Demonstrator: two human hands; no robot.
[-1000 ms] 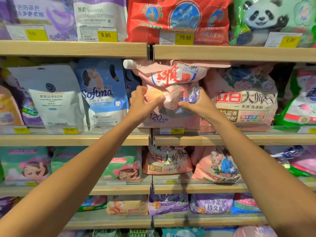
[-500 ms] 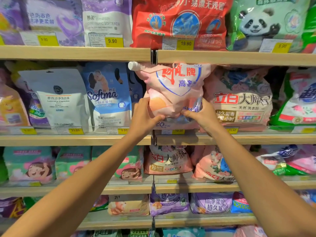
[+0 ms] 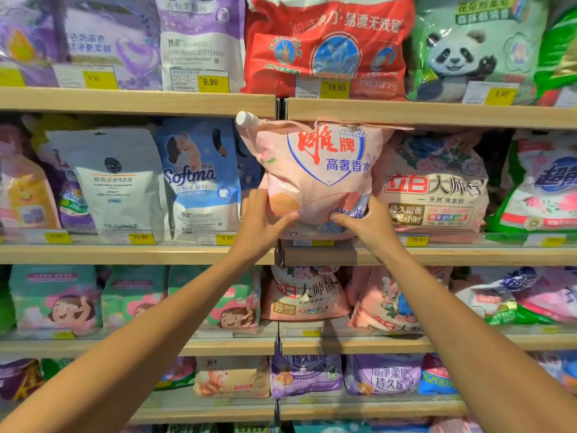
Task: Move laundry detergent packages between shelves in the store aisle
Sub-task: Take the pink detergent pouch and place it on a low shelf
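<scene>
A pink detergent pouch (image 3: 315, 170) with a white screw cap at its top left and red and blue lettering stands upright on the second shelf (image 3: 437, 256), its top just under the shelf above. My left hand (image 3: 260, 220) grips its lower left corner. My right hand (image 3: 363, 221) grips its lower right corner. The pouch's bottom edge is hidden behind my fingers and the shelf's clear front lip.
A blue Softma pouch (image 3: 199, 179) stands close on the left, a pink floral bag (image 3: 437, 189) close on the right. A red bag (image 3: 327, 45) and a panda bag (image 3: 477, 48) fill the top shelf. Lower shelves hold several more bags.
The pouch has been straightened from folded over to upright, showing its full front. Both hands slid down from its middle to its lower corners.
</scene>
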